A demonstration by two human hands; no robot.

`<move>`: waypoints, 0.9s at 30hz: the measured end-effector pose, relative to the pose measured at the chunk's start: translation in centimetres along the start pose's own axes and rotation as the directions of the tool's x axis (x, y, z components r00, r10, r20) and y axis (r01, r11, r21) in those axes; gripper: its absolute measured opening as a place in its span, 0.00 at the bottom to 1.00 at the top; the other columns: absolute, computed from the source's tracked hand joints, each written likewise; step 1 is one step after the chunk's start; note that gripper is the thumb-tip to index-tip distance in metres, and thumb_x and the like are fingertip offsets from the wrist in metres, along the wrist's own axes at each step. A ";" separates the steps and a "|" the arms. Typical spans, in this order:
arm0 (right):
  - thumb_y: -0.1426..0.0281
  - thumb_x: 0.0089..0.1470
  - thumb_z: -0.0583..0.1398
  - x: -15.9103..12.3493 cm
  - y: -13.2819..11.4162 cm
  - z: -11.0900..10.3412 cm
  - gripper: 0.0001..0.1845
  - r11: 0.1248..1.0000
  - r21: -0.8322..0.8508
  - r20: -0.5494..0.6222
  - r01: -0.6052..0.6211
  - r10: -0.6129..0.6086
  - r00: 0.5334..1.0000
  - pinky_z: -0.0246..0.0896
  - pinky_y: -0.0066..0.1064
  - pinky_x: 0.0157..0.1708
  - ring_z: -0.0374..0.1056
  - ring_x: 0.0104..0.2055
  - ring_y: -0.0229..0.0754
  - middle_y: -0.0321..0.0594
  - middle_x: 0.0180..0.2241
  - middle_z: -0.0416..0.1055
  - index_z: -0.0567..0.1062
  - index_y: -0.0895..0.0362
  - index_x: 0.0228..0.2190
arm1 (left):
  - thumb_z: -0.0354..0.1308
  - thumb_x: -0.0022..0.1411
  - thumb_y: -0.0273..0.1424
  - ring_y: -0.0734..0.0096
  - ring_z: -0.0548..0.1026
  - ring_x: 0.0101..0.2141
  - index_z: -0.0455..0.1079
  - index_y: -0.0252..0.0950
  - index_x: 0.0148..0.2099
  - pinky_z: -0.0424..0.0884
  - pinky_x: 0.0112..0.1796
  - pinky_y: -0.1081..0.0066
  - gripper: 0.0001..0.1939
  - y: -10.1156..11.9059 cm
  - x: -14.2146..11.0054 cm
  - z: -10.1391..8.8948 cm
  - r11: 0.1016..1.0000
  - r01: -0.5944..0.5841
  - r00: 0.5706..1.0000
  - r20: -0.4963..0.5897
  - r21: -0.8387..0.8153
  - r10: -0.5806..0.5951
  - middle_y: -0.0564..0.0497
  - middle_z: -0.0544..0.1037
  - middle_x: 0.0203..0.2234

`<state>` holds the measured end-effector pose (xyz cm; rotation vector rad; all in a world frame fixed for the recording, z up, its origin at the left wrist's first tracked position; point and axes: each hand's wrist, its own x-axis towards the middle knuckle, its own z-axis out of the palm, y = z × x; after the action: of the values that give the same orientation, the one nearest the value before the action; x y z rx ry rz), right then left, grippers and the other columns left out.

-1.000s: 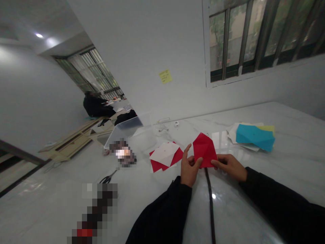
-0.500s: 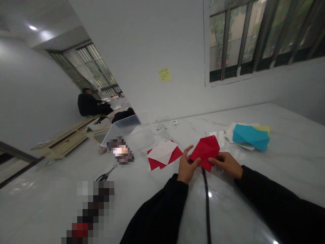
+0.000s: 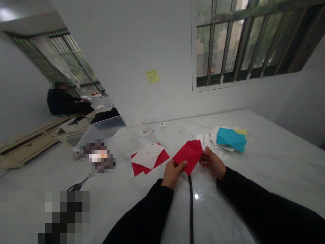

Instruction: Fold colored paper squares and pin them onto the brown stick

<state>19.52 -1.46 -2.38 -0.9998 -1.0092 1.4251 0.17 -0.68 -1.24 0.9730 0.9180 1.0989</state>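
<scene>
A folded red paper (image 3: 189, 155) with crease lines is held in front of me, one corner pointing down towards my body. My left hand (image 3: 174, 174) grips its lower left edge, thumb on top. My right hand (image 3: 212, 163) pinches its right edge with the fingertips. A dark strap (image 3: 190, 210) runs along the white marble table (image 3: 269, 169) below the paper. To the left lies a white sheet on red sheets (image 3: 148, 158). A blue folded paper (image 3: 231, 139) rests on a paper pile at the right.
Black-handled scissors (image 3: 77, 185) and a pixelated object (image 3: 98, 157) lie on the table at left, near a clear plastic box (image 3: 106, 135). A seated person (image 3: 63, 104) works farther left. A yellow sticky note (image 3: 152, 76) is on the wall, above a small cable (image 3: 148, 122).
The red paper has turned so a corner points down towards me, and my hands have shifted left in the view. The whole scene has also slid left as the camera turned.
</scene>
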 end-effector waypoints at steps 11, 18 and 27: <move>0.50 0.47 0.67 0.7 0.7 -0.4 0.22 0.997 0.079 0.090 -0.007 0.000 0.996 0.66 0.41 0.46 0.75 0.40 0.48 0.43 0.35 0.80 0.81 0.56 0.34 | 0.70 0.50 0.40 0.61 0.78 0.35 0.78 0.29 0.39 0.72 0.37 0.67 0.19 0.2 0.5 -1.1 0.966 0.004 0.994 0.107 0.260 -0.033 0.41 0.82 0.37; 0.47 0.48 0.65 0.7 0.8 -1.3 0.27 0.998 -0.059 0.198 0.021 -0.009 0.980 0.67 0.39 0.44 0.74 0.40 0.48 0.43 0.36 0.79 0.80 0.57 0.39 | 0.69 0.50 0.39 0.62 0.78 0.33 0.78 0.30 0.39 0.71 0.34 0.69 0.19 0.9 0.3 -0.9 0.956 0.000 0.995 0.092 0.293 -0.028 0.43 0.82 0.34; 0.53 0.51 0.66 0.2 0.9 -0.5 0.24 0.950 -0.293 0.277 0.107 -0.022 0.961 0.69 0.40 0.41 0.76 0.38 0.49 0.44 0.36 0.81 0.81 0.61 0.39 | 0.68 0.51 0.40 0.57 0.79 0.37 0.78 0.30 0.43 0.74 0.40 0.63 0.21 0.8 0.0 -0.5 0.929 -0.074 0.985 0.175 0.363 0.010 0.42 0.83 0.37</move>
<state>19.71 -1.31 -3.44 -0.9958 -1.4872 1.4019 -0.56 -0.46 -0.64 1.3803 0.9851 0.8765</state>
